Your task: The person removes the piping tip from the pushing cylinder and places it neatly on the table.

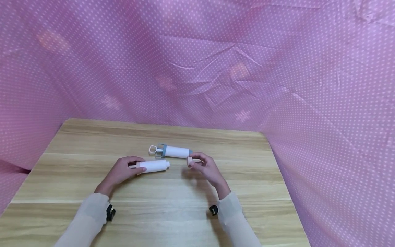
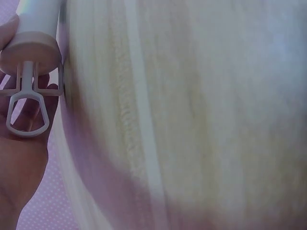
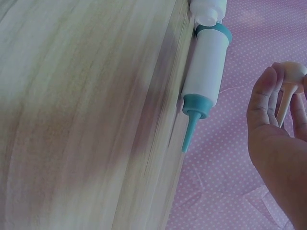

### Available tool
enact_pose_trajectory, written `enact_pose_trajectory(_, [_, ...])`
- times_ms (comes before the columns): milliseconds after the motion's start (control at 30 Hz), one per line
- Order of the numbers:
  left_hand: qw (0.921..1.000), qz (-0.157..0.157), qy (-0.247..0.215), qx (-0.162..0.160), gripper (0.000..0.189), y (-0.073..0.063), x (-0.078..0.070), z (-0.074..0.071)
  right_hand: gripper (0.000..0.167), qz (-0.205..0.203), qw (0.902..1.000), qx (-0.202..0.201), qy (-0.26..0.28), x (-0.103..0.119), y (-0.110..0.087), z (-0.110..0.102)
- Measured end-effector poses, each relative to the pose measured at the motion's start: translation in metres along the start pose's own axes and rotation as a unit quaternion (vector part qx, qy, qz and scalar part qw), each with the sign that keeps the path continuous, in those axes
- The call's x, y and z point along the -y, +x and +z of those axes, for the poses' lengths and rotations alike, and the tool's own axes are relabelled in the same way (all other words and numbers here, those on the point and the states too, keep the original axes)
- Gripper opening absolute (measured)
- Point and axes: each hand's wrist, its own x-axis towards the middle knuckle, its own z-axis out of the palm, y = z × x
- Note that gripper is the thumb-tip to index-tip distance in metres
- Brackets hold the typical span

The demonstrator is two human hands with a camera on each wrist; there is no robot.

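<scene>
My left hand [image 1: 121, 169] grips a white icing syringe [image 1: 156, 166] around its rear end, with thumb and fingers on either side of the barrel. Its front end, a narrower white neck, points right with no nozzle on it. In the left wrist view, a pale pink collar [image 2: 31, 50] and a white plunger ring [image 2: 28, 132] show at the back. My right hand [image 1: 210, 169] pinches a pale pink nozzle cap [image 1: 189, 162], its wide end facing the syringe. The cap's tapered spout [image 3: 285, 106] points back between the fingers in the right wrist view.
A second icing syringe [image 1: 177, 152] with a teal collar and teal nozzle [image 3: 196, 106] lies just behind both hands, its plunger ring toward the left. The wooden table [image 1: 172, 212] has pink dotted cloth [image 1: 197, 85] hanging behind it and along the sides.
</scene>
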Motion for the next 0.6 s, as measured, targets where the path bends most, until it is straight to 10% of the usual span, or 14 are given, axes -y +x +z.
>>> enact_pose_trajectory(600, [0.999, 0.028, 0.036, -0.007, 0.053, -0.003, -0.014, 0.002, 0.035, -0.006, 0.9998, -0.019, 0.009, 0.003, 0.0, -0.009])
